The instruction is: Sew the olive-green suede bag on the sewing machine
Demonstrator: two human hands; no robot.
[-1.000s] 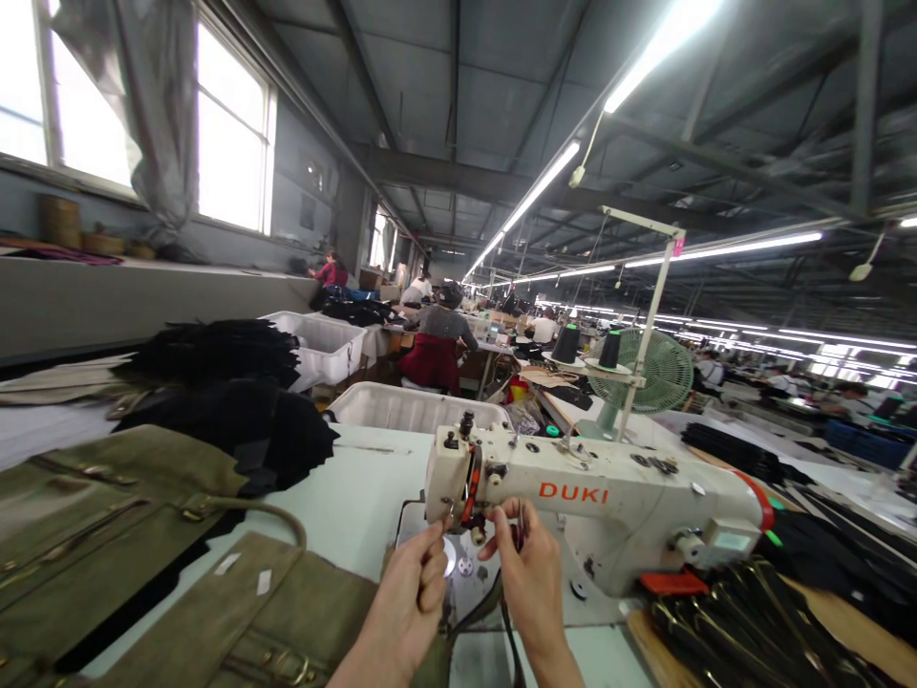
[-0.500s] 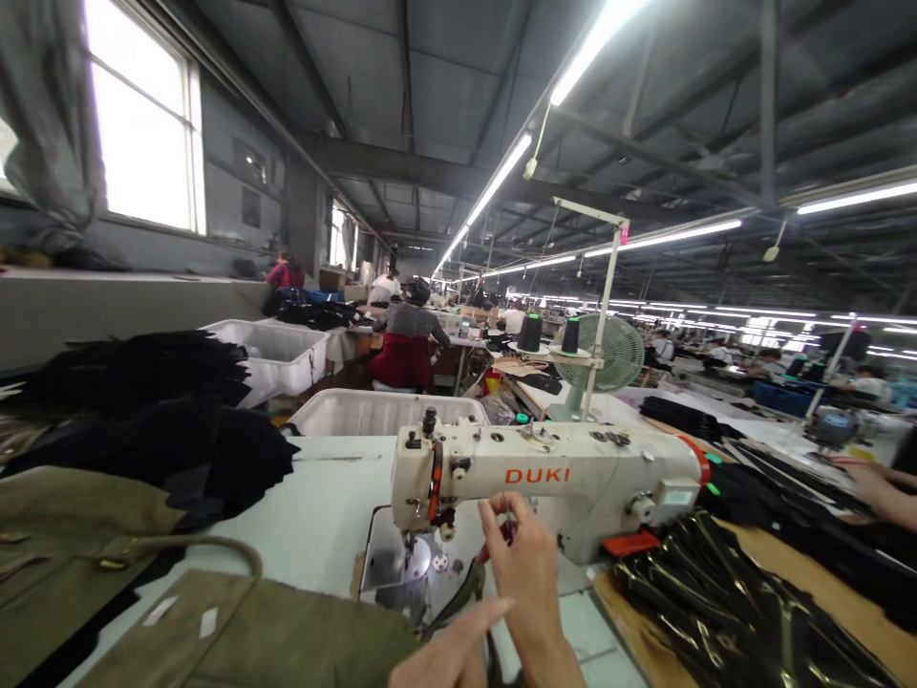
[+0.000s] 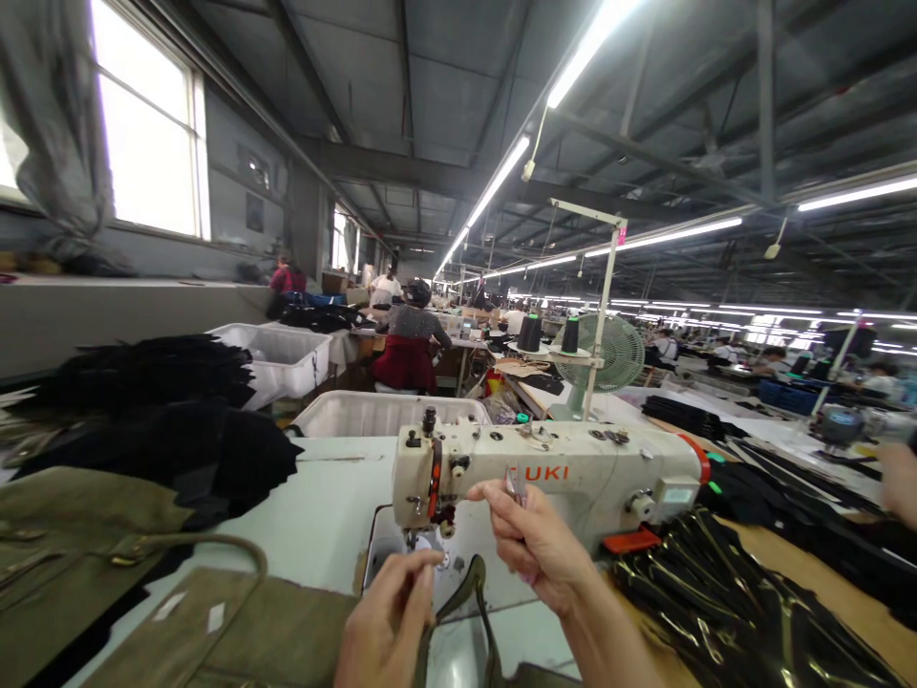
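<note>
Two hands work at six o'clock, close under the camera. The left hand (image 3: pixel 387 621) has come back up since half a second ago — fingers curled and pinched, seemingly on thread too fine to see, just above the olive strap (image 3: pixel 469 597). The right hand (image 3: pixel 534 540) has lifted away from the needle and now pinches small snips (image 3: pixel 514 483) in front of the machine's lettering, so a cut looks to be in hand. Olive bags (image 3: pixel 236 631) lie at eight o'clock on the pale table (image 3: pixel 330 506). At twelve o'clock sits the cream sewing machine (image 3: pixel 573 468); black pieces (image 3: pixel 723 612) are heaped at four o'clock. Beyond — white bins (image 3: pixel 379 413), a green fan (image 3: pixel 608 352), seated workers under long strip lights.
</note>
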